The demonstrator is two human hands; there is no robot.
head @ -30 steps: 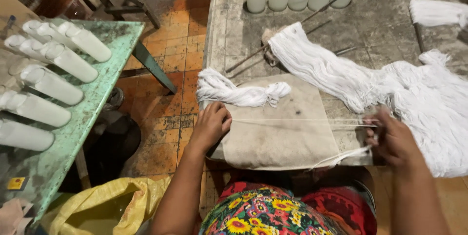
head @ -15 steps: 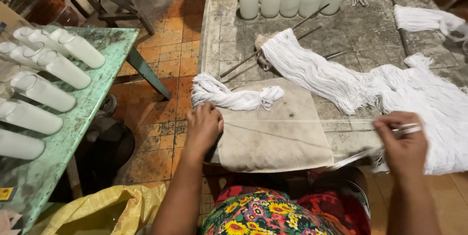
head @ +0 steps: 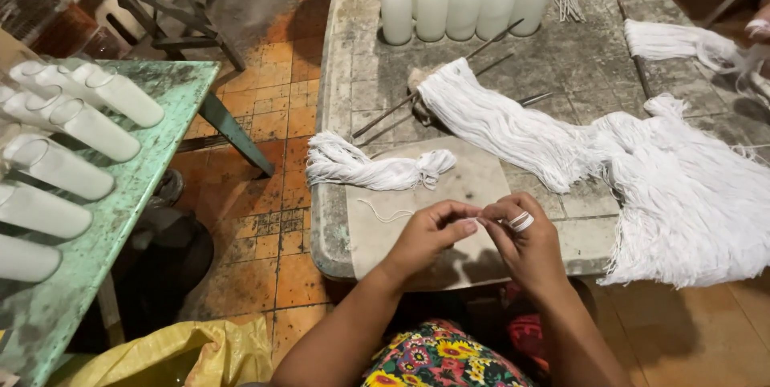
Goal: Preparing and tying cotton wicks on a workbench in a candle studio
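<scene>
Both grips pinched shut on one thin white string (head: 480, 219): left hand (head: 429, 235) and right hand (head: 525, 244) meet fingertip to fingertip over the beige cloth (head: 473, 182) at the tabletop (head: 353, 74) front edge. String is wrapped round a right finger.

Risks, imo: loops slide off if tension drops; loose tail (head: 383, 212) could snag the small string bundle (head: 373, 169) just beyond.

Can't see: pinch point itself, hidden by fingertips. Big string pile (head: 690, 194) cut off at right.
</scene>
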